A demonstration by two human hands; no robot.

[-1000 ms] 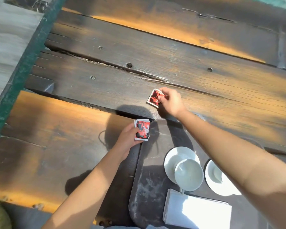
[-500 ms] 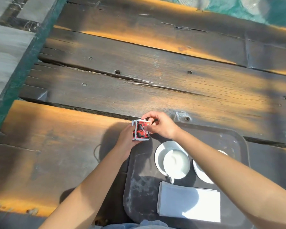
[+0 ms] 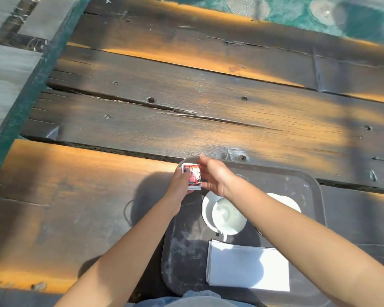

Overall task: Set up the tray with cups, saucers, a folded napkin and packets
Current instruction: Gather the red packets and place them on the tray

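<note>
Two hands meeting over the far-left corner of the dark tray [image 3: 310, 187]. Left hand [image 3: 179, 185] gripping a small stack of red, white and black packets [image 3: 192, 176] from below, fingers curled against the stack's left edge and underside. Right hand [image 3: 215, 176] cupped along the stack's right edge, fingers loosely together and slightly bent, thumb side toward the packets; whether pinching a single packet or only steadying the pile, cannot tell. Printing on the top packet visible as red and white shapes on black, but too blurred to read any brand or word.

On the tray, nearer the body: a white cup [image 3: 228, 214] standing on a white saucer [image 3: 206, 207], handle pointing toward the wearer; a second white saucer [image 3: 285, 201] to its right, mostly hidden by the right forearm. Just in front of the cup, a folded white napkin [image 3: 247, 265] lying flat, half in shadow. Tray resting on a weathered wooden plank table [image 3: 186, 120], sunlit in orange bands.

Compared with a second ago: lone packet gone from the planks beyond the tray, right hand drawn back from that spot to the stack. Compared with half a second ago: hands and stack in nearly the same place, right hand shifted from on top of the packets to alongside them.
</note>
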